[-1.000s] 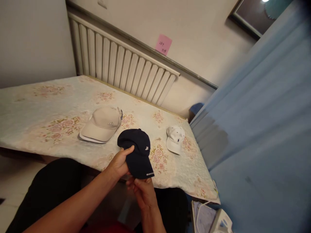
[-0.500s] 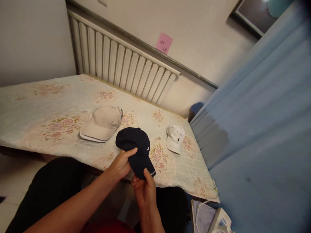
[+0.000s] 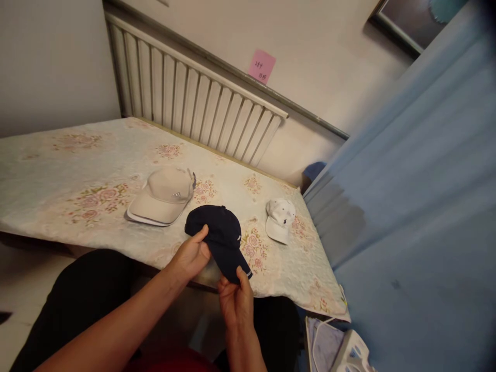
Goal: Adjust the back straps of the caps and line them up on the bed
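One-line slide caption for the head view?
Left hand at crown, right hand at brim, holding a navy cap at the table edge; beige cap, white cap behind.

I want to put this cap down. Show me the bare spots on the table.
Widest bare stretch: the left end of the table, left of the beige cap. Another strip runs behind the beige cap and white cap, along the radiator. The near edge is crowded: the left hand and right hand hold the navy cap there.

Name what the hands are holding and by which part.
A navy cap: left hand grips the crown's side, right hand pinches the brim's tip.
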{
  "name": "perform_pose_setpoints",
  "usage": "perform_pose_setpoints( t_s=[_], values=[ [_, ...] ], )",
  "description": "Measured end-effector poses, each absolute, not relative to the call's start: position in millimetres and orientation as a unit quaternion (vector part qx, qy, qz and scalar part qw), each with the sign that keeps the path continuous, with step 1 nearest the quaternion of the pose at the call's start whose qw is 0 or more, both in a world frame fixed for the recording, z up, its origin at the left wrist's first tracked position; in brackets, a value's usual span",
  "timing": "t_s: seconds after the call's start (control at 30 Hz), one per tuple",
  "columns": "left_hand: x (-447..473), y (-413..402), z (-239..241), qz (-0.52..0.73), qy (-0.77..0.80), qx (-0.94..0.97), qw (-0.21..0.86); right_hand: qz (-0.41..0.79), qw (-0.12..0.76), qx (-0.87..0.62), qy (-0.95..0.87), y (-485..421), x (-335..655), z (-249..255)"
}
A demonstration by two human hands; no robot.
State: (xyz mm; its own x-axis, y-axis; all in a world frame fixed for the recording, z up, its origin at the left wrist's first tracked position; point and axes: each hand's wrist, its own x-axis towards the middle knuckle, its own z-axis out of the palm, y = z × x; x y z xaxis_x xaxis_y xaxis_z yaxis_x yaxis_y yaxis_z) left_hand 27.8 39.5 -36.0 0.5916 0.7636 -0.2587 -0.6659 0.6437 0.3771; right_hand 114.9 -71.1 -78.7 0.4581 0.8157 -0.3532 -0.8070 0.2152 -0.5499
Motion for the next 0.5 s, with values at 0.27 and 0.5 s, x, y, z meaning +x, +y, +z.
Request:
perform_pose_setpoints(
  t_s=[0.27, 0.5],
  values=[
    [26.5, 39.4, -37.5, 0.402, 0.197, 0.115, 0.887, 0.524, 0.783, -0.335, 0.01, -71.0, 116.8, -77.5],
    [31.0, 36.3, -41.5, 0.42, 0.209, 0.127, 0.874, 0.484, 0.804, -0.345, -0.002, -70.8, 121.0, -76.4]
  ],
)
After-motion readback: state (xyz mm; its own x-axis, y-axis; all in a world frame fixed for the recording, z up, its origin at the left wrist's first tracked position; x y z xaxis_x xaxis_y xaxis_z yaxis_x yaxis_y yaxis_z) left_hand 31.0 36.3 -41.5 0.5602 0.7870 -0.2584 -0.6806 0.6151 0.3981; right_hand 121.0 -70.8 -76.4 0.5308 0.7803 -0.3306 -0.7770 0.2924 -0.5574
